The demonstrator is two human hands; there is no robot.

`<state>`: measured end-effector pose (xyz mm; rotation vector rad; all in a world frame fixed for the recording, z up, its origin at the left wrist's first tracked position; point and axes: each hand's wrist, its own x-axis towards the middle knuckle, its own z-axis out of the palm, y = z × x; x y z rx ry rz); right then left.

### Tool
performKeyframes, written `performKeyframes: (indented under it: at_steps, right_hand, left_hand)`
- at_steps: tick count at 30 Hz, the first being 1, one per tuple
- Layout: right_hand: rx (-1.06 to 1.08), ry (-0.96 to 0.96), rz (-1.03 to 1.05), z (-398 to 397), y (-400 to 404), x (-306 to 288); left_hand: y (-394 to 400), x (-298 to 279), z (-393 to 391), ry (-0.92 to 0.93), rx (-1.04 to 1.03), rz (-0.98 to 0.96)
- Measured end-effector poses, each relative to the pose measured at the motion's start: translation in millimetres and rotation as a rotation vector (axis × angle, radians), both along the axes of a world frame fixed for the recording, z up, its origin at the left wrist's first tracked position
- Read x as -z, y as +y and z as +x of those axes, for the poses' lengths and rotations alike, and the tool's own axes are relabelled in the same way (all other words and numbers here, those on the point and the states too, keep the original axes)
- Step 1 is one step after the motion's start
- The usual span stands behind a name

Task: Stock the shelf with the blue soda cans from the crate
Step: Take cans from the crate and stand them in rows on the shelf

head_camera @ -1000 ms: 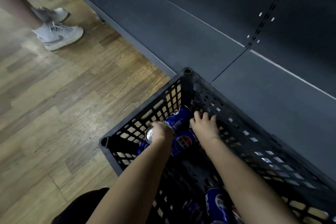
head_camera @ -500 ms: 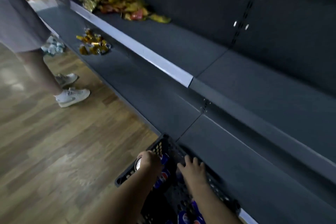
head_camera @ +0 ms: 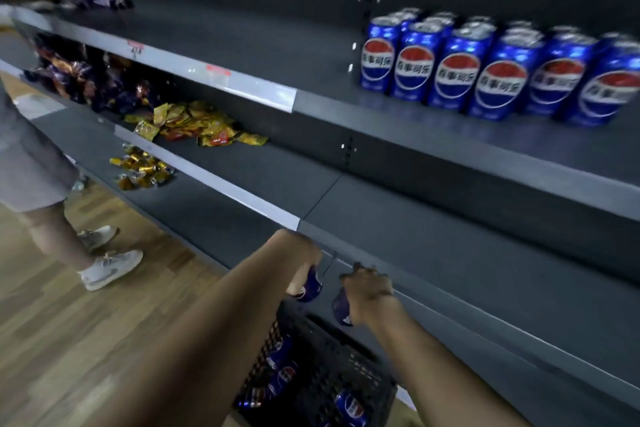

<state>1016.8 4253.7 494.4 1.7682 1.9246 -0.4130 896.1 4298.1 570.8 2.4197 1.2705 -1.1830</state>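
Lifted clear of crate (head_camera: pixel 322 367) since 0.5 s ago: 2 blue cans. Left hand (head_camera: pixel 304 256) wrapped round can (head_camera: pixel 311 284); right hand (head_camera: pixel 367 288) round second can (head_camera: pixel 341 308), both blurred, mostly hidden. More cans (head_camera: pixel 277 364) in crate; stocked row (head_camera: pixel 485 69) on upper shelf (head_camera: pixel 485 152), cut off right.

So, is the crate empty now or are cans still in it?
Not empty: several blue cans lie inside the crate.
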Motion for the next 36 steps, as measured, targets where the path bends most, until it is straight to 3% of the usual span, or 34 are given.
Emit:
performKeyframes:
  at_steps: [6,9,17,24,36]
  right_hand:
    - [0.105,-0.018,-0.018,30.9,4.5,-113.6]
    - [0.176,-0.026,-0.033,49.7,0.2,-168.9]
    - [0.375,0.029,0.185,98.3,-27.0,-275.3]
    - [0.416,0.037,0.293,110.8,-40.7,-310.6]
    - [0.425,-0.024,0.362,176.6,2.4,-342.1]
  left_hand:
    - [4.3,-78.1,46.7,0.038,0.122,0.062]
    - [9.1,-113.9,67.4,-0.041,0.165,0.102]
    - [13.7,-216.6,109.5,-0.281,0.232,0.109]
    - [22.5,-251.1,135.0,-0.637,0.182,0.103]
    - [50.4,-265.8,187.1,-0.665,0.039,0.043]
